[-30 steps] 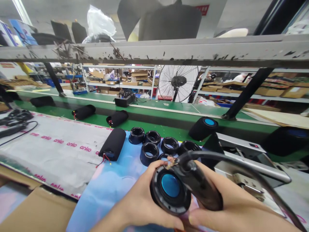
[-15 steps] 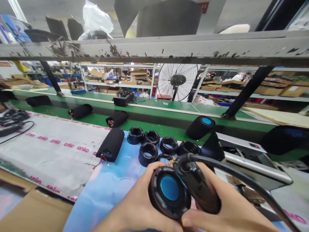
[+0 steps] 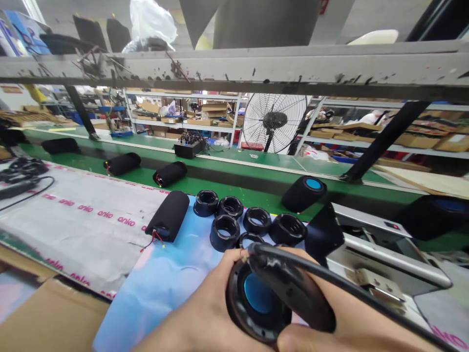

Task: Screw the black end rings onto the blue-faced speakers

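Note:
My left hand (image 3: 205,303) wraps around a round black speaker end (image 3: 238,320) with a shiny blue disc in its middle. In my right hand (image 3: 340,303) is a black corded hand tool (image 3: 298,288), tilted across the speaker end and covering part of the disc. Its working end is hidden, and I cannot tell whether it touches the speaker. The right thumb rests by the lower rim. Just beyond my hands, several black plastic rings (image 3: 224,232) stand on a blue sheet (image 3: 176,278). Left of them lies a black fabric speaker body (image 3: 170,215) with red wires sticking out.
More speaker bodies (image 3: 170,173) lie along the green belt (image 3: 234,183). A speaker with a blue end (image 3: 304,193) stands farther right. To the right is a metal fixture (image 3: 388,259); the tool's black cable (image 3: 348,286) runs past it. A grey shelf beam (image 3: 234,66) crosses overhead.
The tool has swung left and lies flatter, now over part of the blue disc. Both hands keep their hold on the same things. The view has shifted slightly.

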`<state>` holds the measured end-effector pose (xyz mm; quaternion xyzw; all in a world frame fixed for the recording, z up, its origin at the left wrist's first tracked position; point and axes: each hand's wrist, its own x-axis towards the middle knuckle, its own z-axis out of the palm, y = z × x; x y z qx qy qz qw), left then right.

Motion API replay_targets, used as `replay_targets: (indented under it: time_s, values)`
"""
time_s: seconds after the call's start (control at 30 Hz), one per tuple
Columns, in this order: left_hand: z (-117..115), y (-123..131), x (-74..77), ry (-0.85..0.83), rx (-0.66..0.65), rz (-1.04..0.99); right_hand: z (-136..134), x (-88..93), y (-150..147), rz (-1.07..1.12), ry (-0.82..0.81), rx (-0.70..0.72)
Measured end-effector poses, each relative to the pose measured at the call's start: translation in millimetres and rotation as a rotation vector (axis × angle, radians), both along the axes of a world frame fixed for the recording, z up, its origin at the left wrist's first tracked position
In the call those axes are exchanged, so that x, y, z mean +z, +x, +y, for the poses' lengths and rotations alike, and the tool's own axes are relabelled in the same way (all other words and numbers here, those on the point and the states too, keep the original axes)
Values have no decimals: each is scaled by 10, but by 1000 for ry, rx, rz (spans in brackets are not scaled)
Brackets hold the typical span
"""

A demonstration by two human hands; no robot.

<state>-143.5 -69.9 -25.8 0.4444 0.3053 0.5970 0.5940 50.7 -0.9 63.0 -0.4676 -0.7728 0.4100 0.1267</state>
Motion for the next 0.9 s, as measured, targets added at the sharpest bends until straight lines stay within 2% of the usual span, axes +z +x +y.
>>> replay_targets:
  time_s: [0.13, 0.23, 0.33, 0.43, 0.5, 0.6, 0.67, 0.7, 0.83, 0.9]
  values:
    - [-64, 48, -12, -71, -25, -158, 145, 155, -42, -123, -31, 74]
    - [-91, 84, 34, -86, 10, -147, 40, 207, -94, -138, -84, 73]
    - [-106, 99, 118, -149, 82, -42, -94, 173, -63, 14, -221, -55]
    - [-135, 103, 213, -226, 270, 168, -32, 72, 190, 356, -277, -296]
    - [-154, 114, 256, -259, 365, 290, 117, 24, 479, 730, -122, -405]
    - [-140, 171, 271, -265, 425, 325, 341, 62, 897, 1187, 284, -508]
    - [-84, 255, 254, -260, 366, 271, 429, 138, 1033, 1283, 495, -607]
    - [-41, 311, 244, -253, 297, 246, 457, 174, 1048, 1290, 548, -646]
    - [195, 586, 224, -220, -36, 269, 553, 187, 931, 1232, 562, -623]
    - [322, 711, 239, -208, -91, 305, 613, 115, 883, 1206, 563, -587]
